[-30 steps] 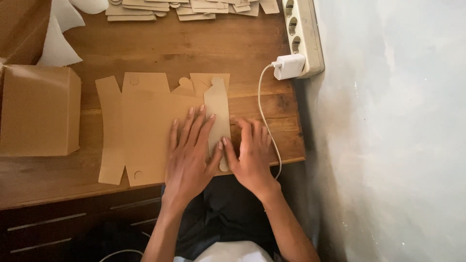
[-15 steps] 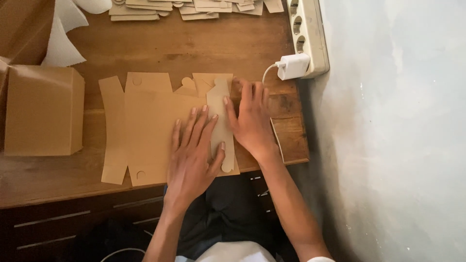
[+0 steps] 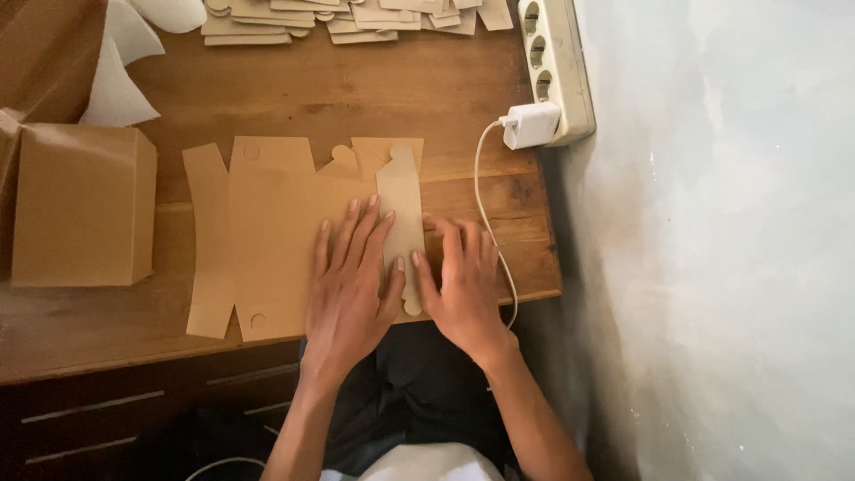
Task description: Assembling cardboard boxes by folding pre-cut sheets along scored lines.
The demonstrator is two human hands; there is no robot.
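Both flat hands, left hand (image 3: 349, 281) and right hand (image 3: 461, 283), press cardboard blank (image 3: 276, 236) on wooden table (image 3: 338, 93).

- Left hand (image 3: 349, 283): bare, no glove, ring or watch.
- Right hand (image 3: 463, 287): bare likewise.
- Both forearms uncovered, no sleeves visible.
- Dark trousers (image 3: 419, 392); white garment (image 3: 427, 465) at bottom edge.

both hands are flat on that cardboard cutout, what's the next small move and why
Probably run the right hand along the folded side flap to press the crease. The flap already lies folded over the flat cardboard blank, the left hand pins the blank beside it, and the right hand's fingers sit at the flap's outer edge, so it looks set for a firm press.
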